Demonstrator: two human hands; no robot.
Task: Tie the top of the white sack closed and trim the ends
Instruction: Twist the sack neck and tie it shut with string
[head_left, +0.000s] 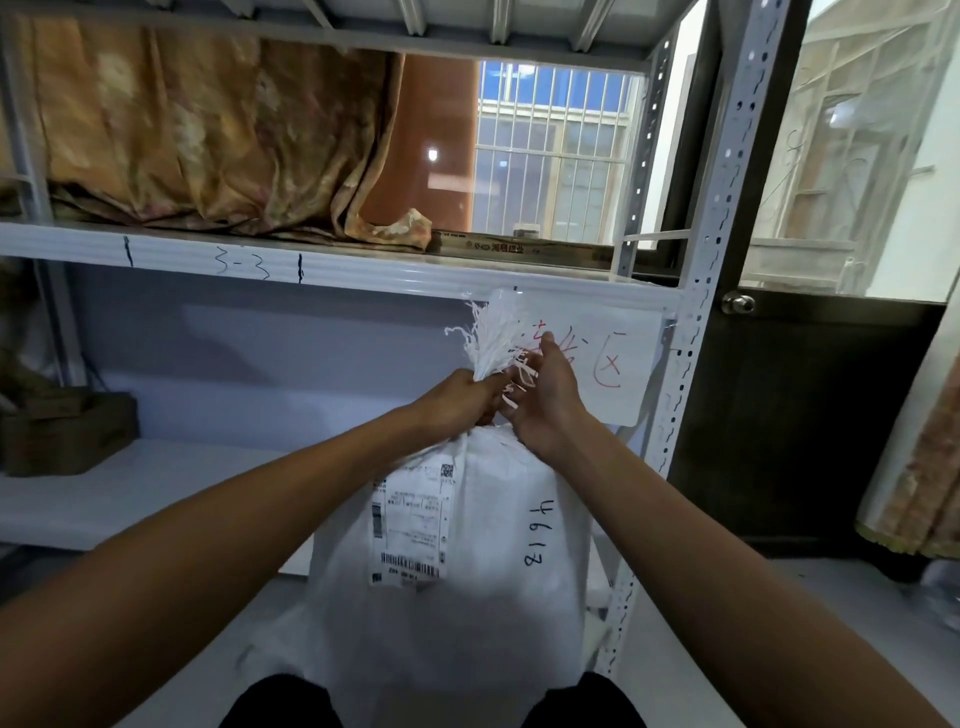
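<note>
Closure is judged not yet made; no knot is seen. The white sack (457, 597) is stood upright on the floor (753, 649). Its gathered neck is clamped in the left hand (457, 400), so the frayed ends (491, 332) are held bunched above. The right hand (545, 400) is set against the neck's right side; whether a strand is pinched cannot be told.

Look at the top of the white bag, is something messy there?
Yes. The top edge of the white sack is frayed: loose white strands stick up and out in a ragged tuft above the left hand, which grips the gathered neck. The right hand is beside them. No tie shows yet.
</note>
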